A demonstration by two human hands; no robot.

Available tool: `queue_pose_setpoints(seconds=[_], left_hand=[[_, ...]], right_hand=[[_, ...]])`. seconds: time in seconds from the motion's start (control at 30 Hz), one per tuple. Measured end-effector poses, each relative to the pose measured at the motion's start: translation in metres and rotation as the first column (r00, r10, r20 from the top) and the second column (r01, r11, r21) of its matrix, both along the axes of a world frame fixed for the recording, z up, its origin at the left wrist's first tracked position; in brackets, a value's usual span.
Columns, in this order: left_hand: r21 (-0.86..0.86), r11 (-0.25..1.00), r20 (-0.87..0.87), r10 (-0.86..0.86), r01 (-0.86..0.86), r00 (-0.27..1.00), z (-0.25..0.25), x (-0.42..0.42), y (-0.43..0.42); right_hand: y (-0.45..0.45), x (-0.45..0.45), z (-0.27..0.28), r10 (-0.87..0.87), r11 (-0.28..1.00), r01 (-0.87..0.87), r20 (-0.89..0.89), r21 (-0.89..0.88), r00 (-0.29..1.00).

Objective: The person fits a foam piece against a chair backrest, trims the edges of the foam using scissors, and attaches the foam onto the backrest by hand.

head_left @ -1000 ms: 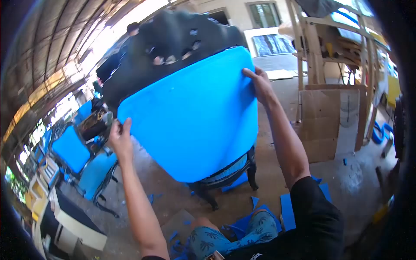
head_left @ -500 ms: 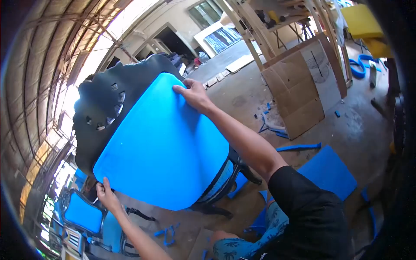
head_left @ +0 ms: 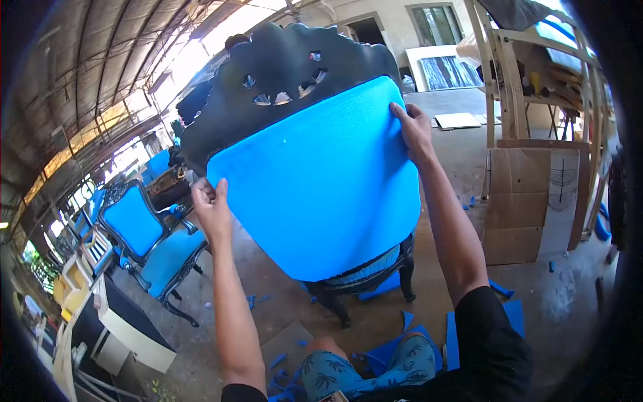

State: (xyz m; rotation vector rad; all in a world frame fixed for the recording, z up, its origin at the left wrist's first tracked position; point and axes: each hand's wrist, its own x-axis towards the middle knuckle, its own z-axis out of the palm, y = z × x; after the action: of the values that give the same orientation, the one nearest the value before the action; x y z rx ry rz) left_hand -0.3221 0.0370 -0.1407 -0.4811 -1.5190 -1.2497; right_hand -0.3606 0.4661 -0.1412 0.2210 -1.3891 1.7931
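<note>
A blue foam sheet (head_left: 315,181) lies against the back of a dark carved chair (head_left: 288,60), below its pierced top rail. My left hand (head_left: 213,211) pinches the sheet's left edge near the upper corner, thumb showing at the front. On the opposite side, my right hand (head_left: 416,134) grips the right edge near the top, its thumb on the blue face and its fingers partly hidden along the edge. Under the sheet, the chair's seat frame (head_left: 365,275) and curved legs are visible.
Another carved chair with blue padding (head_left: 134,221) stands at left. Cream and dark furniture parts (head_left: 130,328) lie nearer. Blue foam offcuts (head_left: 288,382) are scattered on the floor. Cardboard (head_left: 516,214) leans against a wooden rack (head_left: 512,100) at right.
My view has turned left and levelled, so the chair and sheet appear more upright. Both hands remain on the sheet's edges. The second chair at left shows more fully.
</note>
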Motion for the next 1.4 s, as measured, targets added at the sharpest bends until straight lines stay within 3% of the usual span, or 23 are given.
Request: queue_pose_setpoints(seconds=[0.03, 0.1, 0.13, 0.2, 0.23, 0.33, 0.43, 0.6, 0.63, 0.67, 0.7, 0.77, 0.8, 0.87, 0.9, 1.17, 1.4], left_hand=[[0.006, 1.0, 0.004, 0.002, -0.002, 1.0, 0.004, 0.008, 0.014], [-0.033, 0.946, -0.217, 0.308, -0.322, 0.926, 0.014, 0.027, 0.038], [-0.03, 0.947, -0.212, 0.308, -0.321, 0.928, 0.019, 0.033, 0.045], [-0.234, 0.678, -0.435, 0.568, -0.697, 0.699, 0.027, 0.037, 0.057], [-0.233, 0.678, -0.431, 0.57, -0.697, 0.7, 0.03, 0.035, 0.065], [-0.223, 0.588, -0.655, 0.5, -0.777, 0.566, 0.045, 0.023, 0.095], [-0.306, 0.59, -0.716, 0.375, -0.747, 0.59, 0.054, 0.018, 0.125], [-0.331, 0.538, -0.741, 0.36, -0.775, 0.566, 0.065, 0.013, 0.139], [-0.314, 0.544, -0.748, 0.363, -0.778, 0.556, 0.065, 0.011, 0.14], [-0.298, 0.55, -0.754, 0.366, -0.781, 0.545, 0.066, 0.01, 0.14], [-0.302, 0.547, -0.753, 0.366, -0.781, 0.547, 0.066, 0.008, 0.142], [-0.271, 0.566, -0.764, 0.366, -0.779, 0.532, 0.067, 0.008, 0.144], [-0.268, 0.546, -0.757, 0.389, -0.793, 0.524, 0.066, 0.007, 0.143], [-0.268, 0.578, -0.765, 0.358, -0.771, 0.535, 0.067, 0.006, 0.142], [-0.255, 0.559, -0.759, 0.389, -0.789, 0.521, 0.068, 0.005, 0.142], [-0.253, 0.617, -0.772, 0.335, -0.745, 0.54, 0.069, 0.002, 0.138], [-0.31, 0.632, -0.747, 0.3, -0.71, 0.594, 0.067, 0.011, 0.142]], right_hand=[[0.0, 0.0, -0.001, -0.023, 1.0, 0.023, 0.01, -0.006, 1.0], [-0.002, -0.001, -0.003, -0.045, 0.999, 0.045, 0.023, -0.006, 0.999], [-0.003, -0.002, -0.003, -0.068, 0.998, 0.068, 0.017, -0.005, 0.998], [-0.002, -0.002, -0.006, -0.092, 0.996, 0.092, 0.015, 0.001, 0.996], [-0.002, -0.003, -0.006, -0.111, 0.994, 0.111, 0.034, 0.001, 0.993], [-0.004, -0.006, -0.007, -0.144, 0.989, 0.145, 0.04, -0.009, 0.989], [-0.005, -0.008, -0.006, -0.18, 0.983, 0.181, 0.014, -0.017, 0.984], [-0.01, -0.004, -0.004, -0.186, 0.982, 0.186, 0.008, 0.011, 0.982], [-0.015, -0.001, -0.004, -0.444, 0.887, 0.456, -0.136, 0.074, 0.885], [-0.02, 0.001, -0.003, -0.646, 0.715, 0.693, -0.29, 0.093, 0.706], [-0.026, 0.007, 0.003, -0.645, 0.717, 0.691, -0.286, 0.094, 0.709], [-0.04, 0.024, 0.019, -0.592, 0.549, 0.81, -0.589, 0.206, 0.55], [-0.048, 0.033, 0.025, -0.569, 0.569, 0.793, -0.593, 0.215, 0.569], [-0.072, 0.047, 0.04, -0.454, 0.436, 0.851, -0.745, 0.292, 0.489], [-0.079, 0.048, 0.045, -0.424, 0.457, 0.838, -0.755, 0.299, 0.5], [-0.073, 0.048, 0.056, -0.236, 0.265, 0.859, -0.835, 0.437, 0.497], [-0.068, 0.048, 0.06, -0.192, 0.319, 0.801, -0.794, 0.506, 0.577]])
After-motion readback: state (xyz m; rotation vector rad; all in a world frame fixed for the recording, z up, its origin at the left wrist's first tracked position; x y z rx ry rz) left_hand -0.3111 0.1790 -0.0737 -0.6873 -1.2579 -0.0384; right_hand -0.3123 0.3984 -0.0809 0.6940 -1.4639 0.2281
